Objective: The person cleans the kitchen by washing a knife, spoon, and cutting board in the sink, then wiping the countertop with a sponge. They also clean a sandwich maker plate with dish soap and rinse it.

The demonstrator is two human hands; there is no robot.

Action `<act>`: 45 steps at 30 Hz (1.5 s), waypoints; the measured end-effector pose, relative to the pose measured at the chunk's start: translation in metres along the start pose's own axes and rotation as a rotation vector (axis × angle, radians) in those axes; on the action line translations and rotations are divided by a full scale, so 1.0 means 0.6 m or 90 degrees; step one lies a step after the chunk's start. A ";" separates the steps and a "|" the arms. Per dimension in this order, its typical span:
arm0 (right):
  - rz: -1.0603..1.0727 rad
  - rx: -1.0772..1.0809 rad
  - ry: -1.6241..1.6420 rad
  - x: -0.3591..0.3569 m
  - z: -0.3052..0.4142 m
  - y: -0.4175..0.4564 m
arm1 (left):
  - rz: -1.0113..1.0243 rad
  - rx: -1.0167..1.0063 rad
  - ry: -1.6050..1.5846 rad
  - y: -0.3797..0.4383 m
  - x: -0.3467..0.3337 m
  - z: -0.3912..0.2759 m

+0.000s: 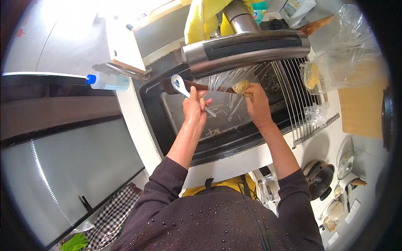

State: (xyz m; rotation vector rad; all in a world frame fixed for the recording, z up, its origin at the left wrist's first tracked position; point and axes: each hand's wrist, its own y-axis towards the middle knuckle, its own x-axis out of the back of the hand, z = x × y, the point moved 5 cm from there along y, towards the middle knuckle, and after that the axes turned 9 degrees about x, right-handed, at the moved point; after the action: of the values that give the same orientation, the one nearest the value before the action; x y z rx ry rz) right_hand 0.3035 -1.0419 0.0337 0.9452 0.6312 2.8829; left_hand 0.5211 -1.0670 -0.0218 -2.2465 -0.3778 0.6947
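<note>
My left hand (195,109) grips a white ceramic spoon with a blue pattern (178,82) together with a dark wooden utensil (201,87). The wooden one lies crosswise behind the spoon, so its left end is partly hidden. In my right hand (259,105) is a yellowish scrubber (240,87), pressed around the right end of the wooden utensil. Both hands are wet and held over the dark sink (176,141). Water sprays in thin streams from the wide metal faucet (248,50) onto the utensil between my hands.
Pale scraps (215,131) lie on the sink bottom. A roll-up metal rack (290,100) spans the sink's right side, beside a clear plastic bag (342,69). A blue-capped bottle (108,81) stands left, near a white board (124,44). Yellow cloth (201,22) hangs behind the faucet.
</note>
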 end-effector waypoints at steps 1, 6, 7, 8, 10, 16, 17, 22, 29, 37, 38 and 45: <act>0.007 0.061 -0.030 0.010 0.013 0.008 | -0.011 0.037 -0.008 -0.008 -0.007 0.000; 0.119 0.208 -0.015 0.023 0.061 -0.002 | 0.007 0.132 -0.041 -0.001 -0.011 0.002; 0.127 0.183 0.004 0.022 0.059 -0.007 | 0.029 0.130 -0.040 0.009 -0.004 0.004; 0.135 0.158 0.024 0.021 0.058 -0.012 | 0.061 0.114 -0.077 0.015 0.005 0.006; 0.080 -0.078 0.131 0.007 0.025 -0.038 | 0.046 0.101 -0.111 0.006 0.001 0.005; 0.025 -0.057 -0.038 -0.106 0.040 -0.033 | 0.042 0.101 -0.074 -0.027 -0.023 0.054; -0.008 -0.013 -0.056 -0.123 0.075 -0.013 | 0.058 0.108 -0.048 -0.024 -0.022 0.065; 0.042 0.047 -0.121 -0.109 0.060 -0.024 | 0.101 0.110 -0.059 -0.027 -0.002 0.031; 0.036 -0.403 0.198 -0.056 0.021 -0.098 | 0.109 0.112 -0.126 -0.008 0.009 0.035; 0.033 0.130 -0.086 -0.012 0.085 -0.037 | 0.017 0.126 -0.096 -0.023 -0.014 0.019; 0.051 0.143 -0.092 -0.008 0.082 -0.045 | 0.040 0.132 -0.103 -0.021 -0.016 0.025; 0.046 -0.107 0.238 0.048 0.109 -0.084 | 0.052 0.204 -0.155 -0.021 -0.058 0.066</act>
State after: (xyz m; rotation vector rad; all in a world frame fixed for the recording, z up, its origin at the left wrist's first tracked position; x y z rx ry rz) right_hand 0.3135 -0.9674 0.0777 0.4198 0.3669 3.1418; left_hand 0.4693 -1.0519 -0.0230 -1.8886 -0.2708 1.0014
